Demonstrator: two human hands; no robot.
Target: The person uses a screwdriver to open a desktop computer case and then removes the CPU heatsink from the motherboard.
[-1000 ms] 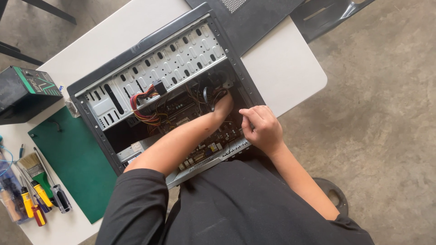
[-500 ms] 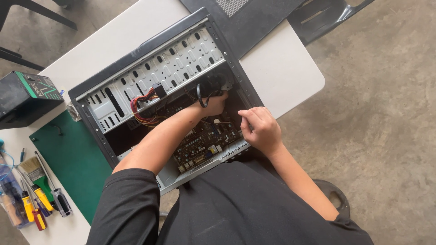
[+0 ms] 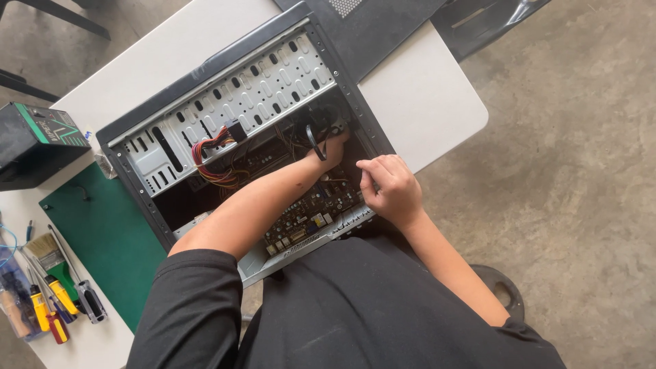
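A person's left hand [image 3: 333,147] reaches deep into an open black metal desktop computer case [image 3: 225,147], fingers curled around a looped black cable [image 3: 312,140] near the case's far right corner, apparently gripping it, though the fingertips are hidden. The right hand [image 3: 389,188] hovers at the case's near right edge, loosely cupped with fingertips pinched together; whether it holds anything small cannot be told. Beneath the left forearm lies a dark circuit board [image 3: 311,212] studded with connectors, and beside it a bundle of red, yellow and black wires [image 3: 215,160] spills from a perforated silver drive bay [image 3: 232,102]. The work appears to be at the cable-handling stage inside the case; the next move would call for a steady pull or seat of the cable without snagging the board. The case rests on a white table [image 3: 424,96], partly over a green mat [image 3: 102,239]. At left sit a black box with green trim [image 3: 34,140], a paintbrush [image 3: 51,256] and yellow-handled screwdrivers [image 3: 48,311].
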